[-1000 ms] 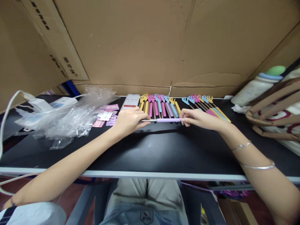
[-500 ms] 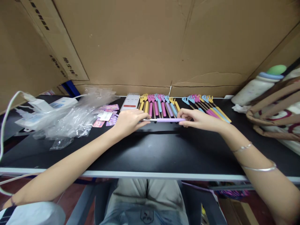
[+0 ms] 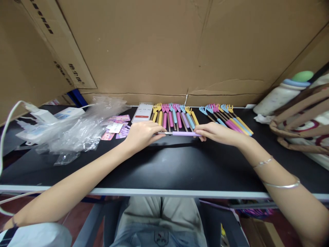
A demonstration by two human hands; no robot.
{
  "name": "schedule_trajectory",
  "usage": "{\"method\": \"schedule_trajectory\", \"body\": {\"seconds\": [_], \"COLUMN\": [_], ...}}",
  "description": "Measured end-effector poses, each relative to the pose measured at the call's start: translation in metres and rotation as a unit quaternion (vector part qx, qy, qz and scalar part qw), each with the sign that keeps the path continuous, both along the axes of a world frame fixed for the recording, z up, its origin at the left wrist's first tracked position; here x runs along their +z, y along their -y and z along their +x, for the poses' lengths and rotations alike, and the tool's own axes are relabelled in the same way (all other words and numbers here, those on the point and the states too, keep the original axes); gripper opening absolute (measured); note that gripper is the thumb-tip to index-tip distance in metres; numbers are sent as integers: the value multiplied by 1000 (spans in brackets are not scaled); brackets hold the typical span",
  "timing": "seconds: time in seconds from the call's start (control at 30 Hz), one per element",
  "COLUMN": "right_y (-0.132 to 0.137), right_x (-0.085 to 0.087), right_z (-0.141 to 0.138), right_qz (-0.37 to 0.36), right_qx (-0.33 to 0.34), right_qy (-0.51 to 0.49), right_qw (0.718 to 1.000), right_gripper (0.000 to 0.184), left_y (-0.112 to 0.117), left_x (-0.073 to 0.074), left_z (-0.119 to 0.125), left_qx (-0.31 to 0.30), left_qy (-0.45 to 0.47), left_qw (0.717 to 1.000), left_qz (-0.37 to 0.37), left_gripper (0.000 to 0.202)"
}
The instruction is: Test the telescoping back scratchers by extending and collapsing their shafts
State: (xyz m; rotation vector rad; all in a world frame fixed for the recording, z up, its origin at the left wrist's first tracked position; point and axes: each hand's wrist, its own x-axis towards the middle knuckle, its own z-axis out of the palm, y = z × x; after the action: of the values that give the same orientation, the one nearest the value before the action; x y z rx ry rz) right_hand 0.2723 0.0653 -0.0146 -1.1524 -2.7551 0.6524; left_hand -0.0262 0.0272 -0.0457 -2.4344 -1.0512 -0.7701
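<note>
Both my hands hold one purple-handled back scratcher (image 3: pixel 183 133) crosswise over the black table (image 3: pixel 164 164). My left hand (image 3: pixel 142 134) is closed on its thin metal shaft end. My right hand (image 3: pixel 214 132) pinches the purple handle end. Just behind it lies a row of several coloured scratchers (image 3: pixel 174 116) with yellow, pink, blue and purple handles, claws pointing away from me. A second fanned group of scratchers (image 3: pixel 226 116) lies to the right, behind my right hand.
A phone (image 3: pixel 142 112) with a lit screen lies left of the row. Clear plastic bags (image 3: pixel 77 128), small pink cards (image 3: pixel 115 127) and a white charger with cable (image 3: pixel 43 115) are at left. Cardboard walls stand behind. A bottle (image 3: pixel 280 94) and woven bag (image 3: pixel 303 127) sit at right.
The purple scratcher's handle end has slid back a little to the left after having shifted right; my right hand has moved slightly left with it. My left hand has stayed nearly still.
</note>
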Motion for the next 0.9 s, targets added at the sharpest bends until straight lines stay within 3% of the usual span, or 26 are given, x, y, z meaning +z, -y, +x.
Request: {"method": "schedule_trajectory", "body": {"seconds": [0.23,0.43,0.6,0.8,0.9], "right_y": [3,6,7,7,7], "right_x": [0,1,3,1,0], "right_z": [-4,-7,-8,-11,-12], "right_qz": [130,199,205,105,114], "right_qx": [-40,-35,-21,-13,-23], "right_qy": [-29,37,68,69,68], "right_qw": [990,979,976,992,991], "right_gripper": [27,28,39,39,37], "left_y": [1,0,-2,-3,-2], "left_x": [0,0,0,-2,-1], "left_z": [-1,0,-1,-2,-2], "left_qx": [21,22,32,32,31], "left_qy": [14,5,5,-9,-4], "left_qw": [999,1000,999,999,999], "left_qz": [-23,-18,1,17,17], "left_gripper": [19,21,24,22,21]}}
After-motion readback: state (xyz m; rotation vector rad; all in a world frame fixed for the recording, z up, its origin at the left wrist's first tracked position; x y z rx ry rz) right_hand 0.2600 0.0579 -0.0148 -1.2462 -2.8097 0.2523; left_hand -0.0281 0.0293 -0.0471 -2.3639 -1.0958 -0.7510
